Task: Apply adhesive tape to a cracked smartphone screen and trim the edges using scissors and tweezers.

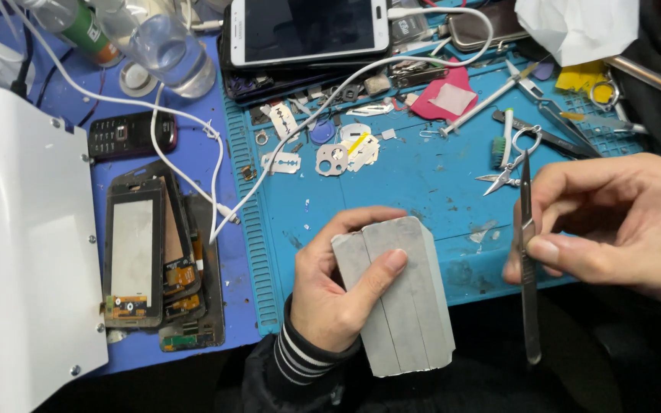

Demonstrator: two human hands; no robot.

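We hold a thin metal scalpel in our right hand, pinched between thumb and fingertips around its middle. Its long axis runs almost straight up and down in the view, the slim end pointing away from us over the blue mat and the broader end hanging toward us, past the desk edge. The tool is narrow, flat, dull grey steel.

Our left hand is closed around a grey block, thumb lying across its top face and fingers curled on its left side. The block is matte, a long slab with clipped corners and two lengthwise seams; its long axis tilts slightly, near end toward the right. It sits at the front edge of the mat, partly overhanging.

Small scissors lie just beyond the scalpel's far end. A razor blade rests further left, and stacked phone screens lie well apart on the left.
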